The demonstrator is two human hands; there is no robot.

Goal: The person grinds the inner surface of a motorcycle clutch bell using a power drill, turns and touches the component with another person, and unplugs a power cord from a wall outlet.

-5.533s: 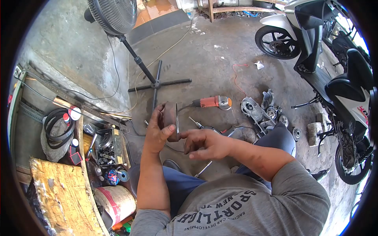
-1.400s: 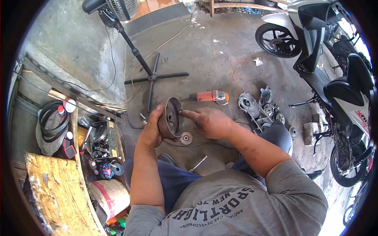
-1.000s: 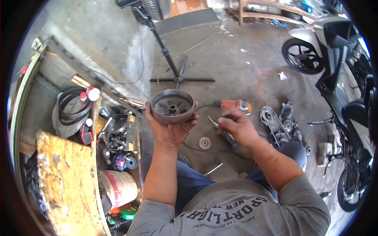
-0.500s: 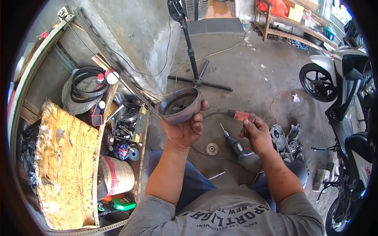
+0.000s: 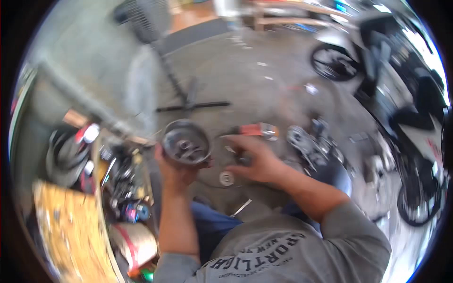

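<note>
My left hand is wrapped round the underside and edge of a round metal clutch bell. Its hollow side faces up, showing a central hub and openings. To the right, my right hand has its thumb and fingers apart. A dark drill shows in the gap between them, seemingly below on the floor; blur hides whether I touch it. Just beyond the fingers lies a red power tool with a silver head. A small round disc rests on the floor between my hands.
A standing fan's crossed base is ahead. Engine parts lie right of my hand, with a motorcycle farther right. On the left are a shelf of parts and a wooden board. A thin rod lies near my legs.
The view has swung right and blurred. My left hand has lowered the clutch bell and tipped its hollow toward me. My right hand has moved from beside the red power tool to over the drill, its fingers spreading.
</note>
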